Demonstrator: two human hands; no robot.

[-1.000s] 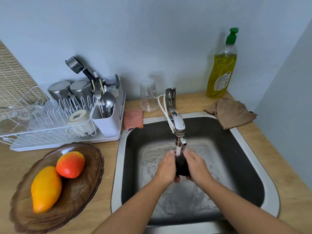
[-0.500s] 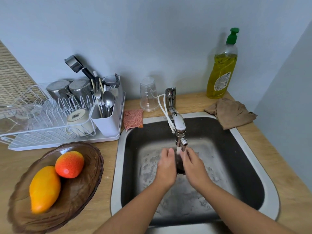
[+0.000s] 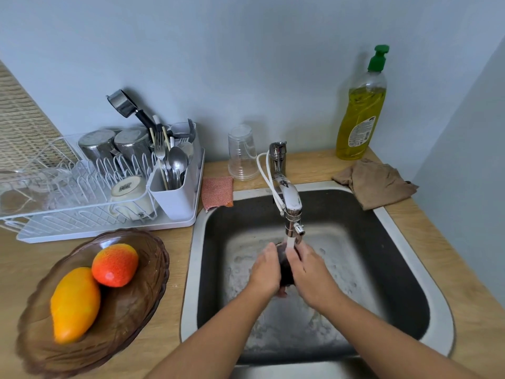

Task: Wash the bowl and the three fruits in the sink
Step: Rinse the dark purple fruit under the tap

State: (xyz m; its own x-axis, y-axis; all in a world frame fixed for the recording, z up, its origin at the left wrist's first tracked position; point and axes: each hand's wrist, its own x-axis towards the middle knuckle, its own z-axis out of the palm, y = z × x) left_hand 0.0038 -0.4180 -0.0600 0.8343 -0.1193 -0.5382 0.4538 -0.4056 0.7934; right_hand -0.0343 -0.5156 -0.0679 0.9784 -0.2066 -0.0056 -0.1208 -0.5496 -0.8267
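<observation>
Wooden counter [image 3: 451,269] against a pale blue wall, one steel sink [image 3: 188,269] set into it.

Two hands, both over the middle of the sink. Left hand [image 3: 265,269] and right hand [image 3: 308,272] face each other, fingers curled round one dark fruit [image 3: 285,269] held between them, clear of the sink floor. Only a narrow strip of the fruit shows between the palms.

One tap [image 3: 291,203] reaches out from the back rim; its water stream [image 3: 290,243] falls onto the top of the dark fruit. Sink floor is wet and spotted with drops.

Left of the sink, at the counter's front edge: one brown glass bowl [image 3: 131,310] holding two fruits that touch each other, a yellow fruit [image 3: 75,302] at the front and a red fruit [image 3: 114,265] behind it. Fruit count: three, one in the hands, two in the bowl.

Behind the bowl: one white dish rack [image 3: 54,187] with two upturned steel cups [image 3: 97,144], one white mug [image 3: 128,192] on its side, and one cutlery holder [image 3: 175,198] of forks and spoons.

Along the back edge: one pink scrub pad [image 3: 217,191] overhanging the sink's back left corner, one upturned clear cup [image 3: 241,154], one bottle of yellow soap [image 3: 360,113]. One brown cloth [image 3: 377,184] lies crumpled at the sink's back right corner.
</observation>
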